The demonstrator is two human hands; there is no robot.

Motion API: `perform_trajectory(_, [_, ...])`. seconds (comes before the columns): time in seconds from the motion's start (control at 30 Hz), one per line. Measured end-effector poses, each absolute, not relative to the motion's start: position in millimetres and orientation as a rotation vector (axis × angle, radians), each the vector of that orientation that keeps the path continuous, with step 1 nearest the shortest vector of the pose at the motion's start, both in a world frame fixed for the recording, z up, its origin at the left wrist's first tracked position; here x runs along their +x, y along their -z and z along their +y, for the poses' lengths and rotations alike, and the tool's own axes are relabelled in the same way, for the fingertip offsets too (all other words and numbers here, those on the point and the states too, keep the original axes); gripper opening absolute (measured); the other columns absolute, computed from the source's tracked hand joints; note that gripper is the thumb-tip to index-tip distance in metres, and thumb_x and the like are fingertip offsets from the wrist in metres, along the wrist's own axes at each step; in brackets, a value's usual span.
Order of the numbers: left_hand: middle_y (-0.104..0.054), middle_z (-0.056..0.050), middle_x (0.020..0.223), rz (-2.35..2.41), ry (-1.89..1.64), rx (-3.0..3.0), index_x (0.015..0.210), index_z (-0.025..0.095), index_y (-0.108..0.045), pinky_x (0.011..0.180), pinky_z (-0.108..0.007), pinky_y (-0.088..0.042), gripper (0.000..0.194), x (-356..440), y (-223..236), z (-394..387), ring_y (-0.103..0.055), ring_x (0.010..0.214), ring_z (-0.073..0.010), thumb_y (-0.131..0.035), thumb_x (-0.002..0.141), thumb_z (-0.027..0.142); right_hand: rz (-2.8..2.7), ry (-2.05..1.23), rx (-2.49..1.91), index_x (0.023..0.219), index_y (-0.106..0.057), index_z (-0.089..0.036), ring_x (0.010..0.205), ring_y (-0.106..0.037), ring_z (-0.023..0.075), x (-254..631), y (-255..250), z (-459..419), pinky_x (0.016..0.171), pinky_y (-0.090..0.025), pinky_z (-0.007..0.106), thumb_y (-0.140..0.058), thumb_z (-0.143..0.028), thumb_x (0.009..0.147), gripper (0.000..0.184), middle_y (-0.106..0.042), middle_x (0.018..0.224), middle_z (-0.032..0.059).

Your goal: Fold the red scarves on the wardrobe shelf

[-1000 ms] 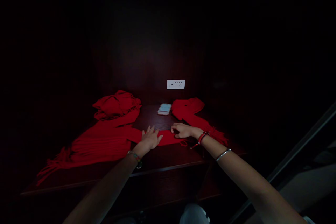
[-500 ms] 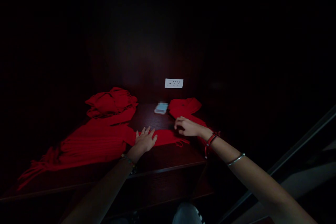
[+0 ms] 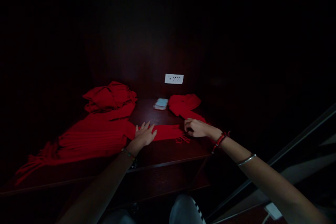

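Observation:
A red scarf point(image 3: 168, 132) with a fringed end lies in a flat strip across the dark wooden shelf point(image 3: 162, 152). My left hand point(image 3: 144, 135) rests on it palm down, its fingers spread. At the fringed end, my right hand point(image 3: 196, 128) has its fingers curled together against the fringe; the fingertips are partly hidden. To the left, the strip meets a wide pleated red scarf part point(image 3: 91, 140) whose fringe hangs toward the front left. Whether these are one scarf I cannot tell.
A bunched red cloth point(image 3: 110, 98) sits at the back left, another folded red scarf point(image 3: 185, 104) at the back right. Between them lies a small pale-blue blurred item point(image 3: 161, 104). A white socket plate point(image 3: 174, 78) is on the back wall. My knee point(image 3: 185, 210) shows below the shelf.
My right hand has moved right along the strip to its fringed end, which now shows more fully. My left hand stays flat on the scarf. The view has shifted slightly.

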State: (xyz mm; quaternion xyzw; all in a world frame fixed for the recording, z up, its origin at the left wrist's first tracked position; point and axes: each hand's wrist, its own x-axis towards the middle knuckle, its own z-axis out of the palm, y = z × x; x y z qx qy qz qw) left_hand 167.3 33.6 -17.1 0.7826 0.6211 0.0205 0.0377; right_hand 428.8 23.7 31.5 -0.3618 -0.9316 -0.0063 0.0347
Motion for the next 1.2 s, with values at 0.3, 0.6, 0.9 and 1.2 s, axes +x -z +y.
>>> perform_trajectory(0.3, [-0.020, -0.003, 0.142, 1.895, -0.073, 2.391, 0.133, 0.024, -0.029, 0.100, -0.052, -0.013, 0.054, 167, 13, 30, -0.015, 0.129, -0.0248, -0.018, 0.085, 0.046, -2.960, 0.026, -0.953, 0.072, -0.055, -0.018, 0.073, -0.049, 0.0151, 409, -11, 5, 0.071, -0.037, 0.025, -0.045, -0.008, 0.065, 0.016, -0.055, 0.075, 0.0037])
perform_trajectory(0.6, [-0.021, -0.005, 0.141, 1.879, -0.094, 2.393, 0.133, 0.022, -0.028, 0.100, -0.053, -0.012, 0.055, 167, 16, 32, -0.015, 0.129, -0.0259, -0.019, 0.085, 0.047, -2.756, 0.013, -1.087, 0.077, -0.055, -0.017, 0.075, -0.049, 0.0158, 433, -36, 0, 0.072, -0.037, 0.026, -0.044, -0.010, 0.068, 0.016, -0.055, 0.079, 0.0047])
perform_trajectory(0.9, [-0.020, -0.004, 0.142, 1.885, -0.069, 2.400, 0.133, 0.024, -0.028, 0.100, -0.052, -0.013, 0.054, 166, 15, 32, -0.015, 0.129, -0.0253, -0.017, 0.085, 0.047, -2.877, 0.048, -1.067, 0.072, -0.056, -0.016, 0.070, -0.049, 0.0142, 405, -10, 37, 0.066, -0.036, 0.024, -0.043, -0.008, 0.066, 0.016, -0.056, 0.077, 0.0047])
perform_trajectory(1.2, [-0.020, -0.003, 0.142, 1.884, -0.076, 2.388, 0.133, 0.023, -0.028, 0.100, -0.051, -0.014, 0.054, 167, 12, 31, -0.015, 0.129, -0.0243, -0.020, 0.085, 0.046, -2.713, 0.175, -1.176, 0.078, -0.059, -0.015, 0.074, -0.051, 0.0146, 421, -31, 44, 0.071, -0.036, 0.023, -0.043, -0.010, 0.070, 0.018, -0.058, 0.081, 0.0062])
